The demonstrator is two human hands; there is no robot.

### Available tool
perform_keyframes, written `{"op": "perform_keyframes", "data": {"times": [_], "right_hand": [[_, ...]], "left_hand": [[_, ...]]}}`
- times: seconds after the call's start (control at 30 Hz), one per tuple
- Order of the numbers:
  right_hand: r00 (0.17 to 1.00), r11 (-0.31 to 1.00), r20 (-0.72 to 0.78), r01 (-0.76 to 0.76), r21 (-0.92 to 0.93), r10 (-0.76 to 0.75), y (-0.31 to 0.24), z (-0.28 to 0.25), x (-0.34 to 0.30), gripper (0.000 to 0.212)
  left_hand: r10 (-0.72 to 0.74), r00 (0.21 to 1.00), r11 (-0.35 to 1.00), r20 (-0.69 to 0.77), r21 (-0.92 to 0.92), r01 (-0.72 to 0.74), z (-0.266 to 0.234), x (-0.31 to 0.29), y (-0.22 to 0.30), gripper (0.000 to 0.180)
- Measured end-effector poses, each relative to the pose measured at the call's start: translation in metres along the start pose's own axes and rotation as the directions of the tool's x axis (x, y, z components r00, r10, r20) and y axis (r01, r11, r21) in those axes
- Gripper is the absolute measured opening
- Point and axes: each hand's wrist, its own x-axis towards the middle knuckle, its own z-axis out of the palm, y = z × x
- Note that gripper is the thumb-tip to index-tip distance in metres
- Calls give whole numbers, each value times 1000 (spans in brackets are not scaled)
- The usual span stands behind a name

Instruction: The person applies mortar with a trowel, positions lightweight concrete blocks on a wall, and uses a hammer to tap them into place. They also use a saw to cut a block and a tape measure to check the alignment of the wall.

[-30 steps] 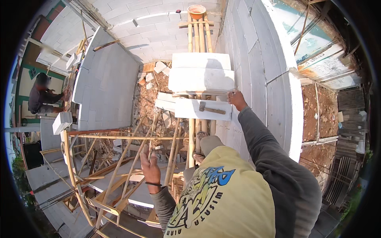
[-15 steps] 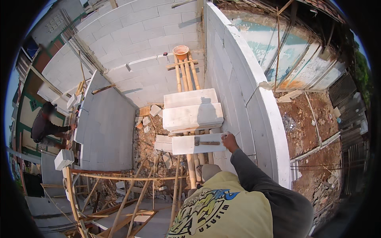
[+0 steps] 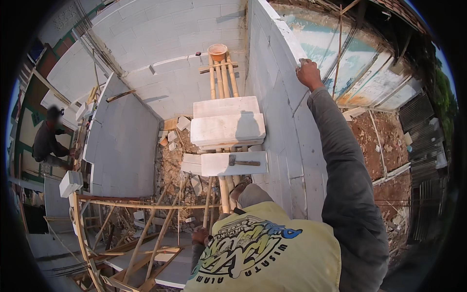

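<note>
My right hand is closed at the top edge of the tall pale block wall, its arm stretched out along my right. Low in the view, my left hand shows beside my shirt, fingers curled, next to the bamboo poles; what it holds, if anything, is hidden. A hammer-like tool with a dark head and wooden handle lies on a flat white block. Just beyond it, larger white blocks are stacked on bamboo poles, my shadow falling across them. Neither hand touches the tool.
An orange bucket stands at the far end of the bamboo poles. Rubble covers the ground below. Bamboo scaffolding crosses the lower left. Another person works beyond a lower wall at left.
My right hand has left the right end of the flat block and moved up to the wall's top edge. My left hand has come into view. The tool stays on the block.
</note>
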Motion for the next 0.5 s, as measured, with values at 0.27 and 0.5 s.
{"op": "perform_keyframes", "data": {"times": [0.27, 0.5], "right_hand": [[954, 968, -169, 236, -80, -246, 28, 14, 14, 34], [923, 926, 183, 362, -107, -339, 48, 39, 61, 37]], "left_hand": [[-211, 973, 807, -91, 546, 226, -63, -4, -58, 29], [-326, 853, 939, -407, -32, 343, -31, 11, 33, 26]]}}
